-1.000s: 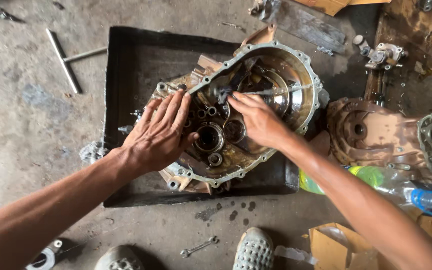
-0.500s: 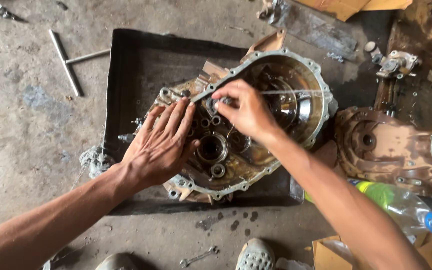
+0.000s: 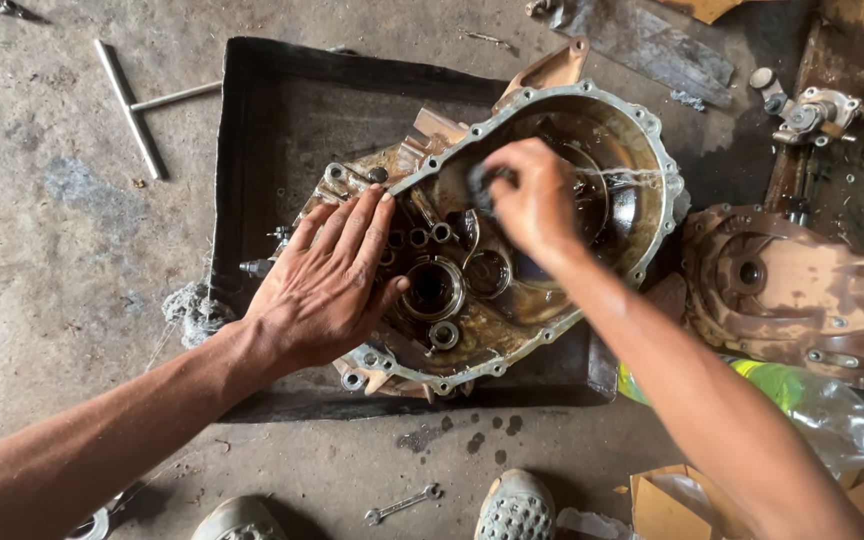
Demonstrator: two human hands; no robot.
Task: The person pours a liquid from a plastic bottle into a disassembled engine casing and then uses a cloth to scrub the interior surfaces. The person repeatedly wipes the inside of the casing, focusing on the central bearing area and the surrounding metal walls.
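Fingers (image 3: 352, 225) of L hand (image 3: 327, 285) spread flat, open, pressed on near-left flange of gearbox housing (image 3: 512, 300). R hand (image 3: 532, 205) fingers curled shut on small dark object (image 3: 480, 185), prob. rag or brush, can't tell which; held inside round bell section. Thin liquid streak across bell rim. Housing oily, tilted in black metal tray (image 3: 282, 110) on concrete floor. T-handle wrench (image 3: 132, 105) well left of tray. Small spanner (image 3: 404, 503) nr sandal (image 3: 517, 505). Second casing (image 3: 792, 290) to right, green plastic bottle (image 3: 802, 400) below it.
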